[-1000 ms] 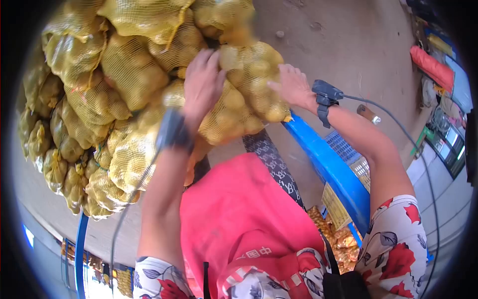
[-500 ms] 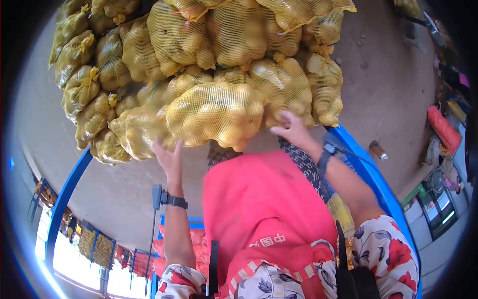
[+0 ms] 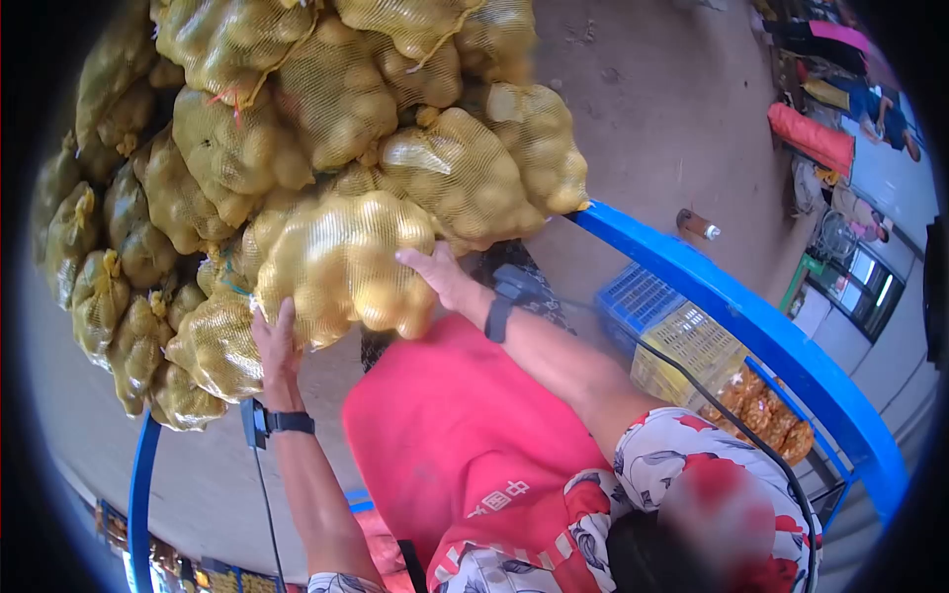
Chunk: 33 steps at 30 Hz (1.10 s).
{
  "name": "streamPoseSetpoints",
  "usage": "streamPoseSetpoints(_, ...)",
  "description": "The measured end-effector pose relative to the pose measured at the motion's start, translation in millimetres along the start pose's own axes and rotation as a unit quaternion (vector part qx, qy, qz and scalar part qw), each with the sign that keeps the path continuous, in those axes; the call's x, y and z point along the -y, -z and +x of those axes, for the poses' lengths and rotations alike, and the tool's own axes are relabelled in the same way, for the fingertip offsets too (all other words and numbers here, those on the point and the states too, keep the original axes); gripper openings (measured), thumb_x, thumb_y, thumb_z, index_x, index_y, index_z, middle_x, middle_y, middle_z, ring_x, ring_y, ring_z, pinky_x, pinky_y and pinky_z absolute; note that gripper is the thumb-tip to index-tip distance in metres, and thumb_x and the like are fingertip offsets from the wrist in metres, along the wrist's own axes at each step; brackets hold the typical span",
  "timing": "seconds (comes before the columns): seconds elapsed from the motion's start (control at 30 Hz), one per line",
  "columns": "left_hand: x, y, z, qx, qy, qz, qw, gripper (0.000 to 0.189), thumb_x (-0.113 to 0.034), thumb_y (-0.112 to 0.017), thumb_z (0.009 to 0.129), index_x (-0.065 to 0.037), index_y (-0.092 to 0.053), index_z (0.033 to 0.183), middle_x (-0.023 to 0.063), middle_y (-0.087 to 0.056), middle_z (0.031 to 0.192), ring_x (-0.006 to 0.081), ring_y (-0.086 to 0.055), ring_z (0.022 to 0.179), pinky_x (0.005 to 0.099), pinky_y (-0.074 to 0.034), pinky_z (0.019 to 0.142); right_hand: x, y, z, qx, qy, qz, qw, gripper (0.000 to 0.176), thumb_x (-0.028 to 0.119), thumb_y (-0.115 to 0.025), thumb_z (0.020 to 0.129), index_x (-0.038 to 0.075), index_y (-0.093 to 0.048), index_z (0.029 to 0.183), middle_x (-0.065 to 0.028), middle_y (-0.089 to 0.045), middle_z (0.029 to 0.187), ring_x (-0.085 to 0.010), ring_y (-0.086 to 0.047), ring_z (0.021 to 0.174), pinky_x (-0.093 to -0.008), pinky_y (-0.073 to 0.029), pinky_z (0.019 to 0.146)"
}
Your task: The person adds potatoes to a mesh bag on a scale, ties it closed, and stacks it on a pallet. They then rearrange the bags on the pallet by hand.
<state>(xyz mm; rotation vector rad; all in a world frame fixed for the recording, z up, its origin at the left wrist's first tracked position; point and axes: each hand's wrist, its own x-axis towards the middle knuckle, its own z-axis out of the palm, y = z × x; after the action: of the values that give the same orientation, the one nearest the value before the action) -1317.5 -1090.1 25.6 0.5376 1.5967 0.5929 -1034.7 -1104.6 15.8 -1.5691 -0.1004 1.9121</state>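
Note:
A yellow mesh bag of round vegetables (image 3: 346,262) lies at the front of a piled stack. My right hand (image 3: 445,272) presses against its right end, thumb over the netting and the other fingers largely hidden. At its lower left end is my left hand (image 3: 277,341), fingers bent against the netting. Both hands clasp this bag from opposite sides. A similar mesh bag (image 3: 219,346) sits just left of my left hand, and another mesh bag (image 3: 460,173) rests above my right hand.
Blue metal rails (image 3: 712,306) curve along the right side. Beyond them stand a blue crate (image 3: 643,296) and a yellow crate (image 3: 692,346). A brown cylindrical object (image 3: 697,225) lies on the floor. At the upper right, a person (image 3: 880,114) is near a red roll (image 3: 811,136).
Both hands have come in from beside the front bag and now touch its two ends. My view has turned, so the stack appears farther left and the crates at right show.

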Motion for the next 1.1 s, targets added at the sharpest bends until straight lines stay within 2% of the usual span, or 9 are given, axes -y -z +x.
streamPoseSetpoints(0.23, -30.8, -63.4, -51.4, 0.016, -0.106, 0.272, 0.956, 0.026, -0.012, -0.051, 0.09, 0.005, -0.055, 0.109, 0.0159, -0.063, 0.094, 0.0225, -0.06, 0.083, 0.0351, -0.047, 0.074, 63.8, 56.8, -72.2, -0.029, 0.166, 0.038, 0.985, 0.041, 0.007, -0.062, 0.072, -0.002, -0.056, 0.112, -0.0069, -0.06, 0.104, -0.0174, -0.057, 0.097, -0.032, -0.047, 0.087)
streamPoseSetpoints(0.37, -43.3, -160.9, -61.9, 0.015, -0.2, 0.274, 0.94, 0.02, -0.013, -0.051, 0.09, 0.004, -0.059, 0.097, 0.0205, -0.062, 0.083, 0.0316, -0.061, 0.074, 0.0385, -0.046, 0.067, 139.9, 125.4, -63.2, -0.084, 0.099, -0.058, 0.99, 0.039, 0.005, -0.059, 0.066, -0.008, -0.056, 0.103, -0.0092, -0.062, 0.094, -0.0177, -0.061, 0.084, -0.0318, -0.053, 0.07)
streamPoseSetpoints(0.43, -37.1, -203.7, -62.1, 0.003, -0.153, 0.253, 0.955, 0.02, -0.015, -0.052, 0.089, 0.004, -0.058, 0.086, 0.0224, -0.059, 0.074, 0.0346, -0.059, 0.069, 0.0411, -0.045, 0.063, 173.2, 156.3, -44.1, -0.09, 0.147, -0.114, 0.978, 0.031, 0.005, -0.059, 0.065, -0.009, -0.058, 0.093, -0.0091, -0.062, 0.085, -0.0169, -0.06, 0.074, -0.0318, -0.051, 0.062)
streamPoseSetpoints(0.5, -24.0, -240.2, -63.8, -0.017, -0.201, 0.253, 0.946, 0.025, -0.018, -0.052, 0.089, 0.004, -0.055, 0.079, 0.022, -0.057, 0.068, 0.0351, -0.058, 0.064, 0.0427, -0.044, 0.061, 207.2, 196.0, -14.1, -0.135, 0.096, -0.272, 0.948, 0.031, 0.002, -0.057, 0.066, -0.005, -0.062, 0.095, -0.0042, -0.062, 0.085, -0.0144, -0.059, 0.072, -0.0287, -0.048, 0.06)
streamPoseSetpoints(0.63, -24.7, -286.6, -90.5, -0.021, -0.186, 0.177, 0.966, 0.023, -0.016, -0.055, 0.087, 0.005, -0.055, 0.078, 0.0264, -0.058, 0.072, 0.0417, -0.057, 0.068, 0.0436, -0.044, 0.063, 261.3, 217.6, -6.4, -0.069, 0.047, -0.408, 0.909, 0.027, 0.004, -0.058, 0.064, -0.005, -0.063, 0.089, -0.0037, -0.061, 0.08, -0.013, -0.056, 0.068, -0.0291, -0.044, 0.056)
streamPoseSetpoints(0.73, 10.5, -298.5, -74.0, -0.066, -0.205, 0.212, 0.953, 0.023, -0.017, -0.056, 0.087, 0.005, -0.056, 0.08, 0.0209, -0.06, 0.07, 0.0329, -0.059, 0.065, 0.0399, -0.045, 0.062, 236.7, 247.8, 17.5, -0.112, -0.016, -0.469, 0.876, 0.028, 0.006, -0.059, 0.063, -0.005, -0.063, 0.089, -0.0059, -0.062, 0.082, -0.0148, -0.057, 0.073, -0.0304, -0.046, 0.062)
streamPoseSetpoints(0.8, 35.5, -302.1, -47.4, -0.078, -0.161, 0.245, 0.953, 0.025, -0.019, -0.056, 0.087, 0.005, -0.057, 0.08, 0.0225, -0.06, 0.071, 0.036, -0.059, 0.067, 0.0416, -0.045, 0.063, 209.6, 261.7, 35.0, -0.109, 0.004, -0.543, 0.833, 0.03, 0.009, -0.06, 0.066, -0.004, -0.063, 0.092, -0.008, -0.064, 0.086, -0.0178, -0.058, 0.082, -0.0315, -0.046, 0.072)
streamPoseSetpoints(0.93, 33.7, -309.9, -34.8, -0.078, -0.084, 0.275, 0.954, 0.032, -0.026, -0.055, 0.087, 0.005, -0.058, 0.08, 0.0248, -0.06, 0.072, 0.0407, -0.06, 0.071, 0.0454, -0.046, 0.065, 201.4, 271.5, 45.9, 0.009, 0.049, -0.538, 0.841, 0.039, 0.014, -0.061, 0.072, 0.0, -0.059, 0.109, -0.0093, -0.064, 0.103, -0.0199, -0.057, 0.096, -0.0321, -0.044, 0.084)
streamPoseSetpoints(1.1, 30.5, -301.7, -41.1, -0.081, 0.014, 0.232, 0.969, 0.047, -0.036, -0.059, 0.084, 0.004, -0.051, 0.105, 0.0287, -0.056, 0.105, 0.0428, -0.054, 0.099, 0.0479, -0.043, 0.082, 221.6, 234.3, 30.4, 0.111, 0.021, -0.448, 0.887, 0.057, 0.008, -0.059, 0.073, 0.004, -0.048, 0.128, -0.0067, -0.053, 0.127, -0.0189, -0.048, 0.118, -0.0321, -0.035, 0.101)
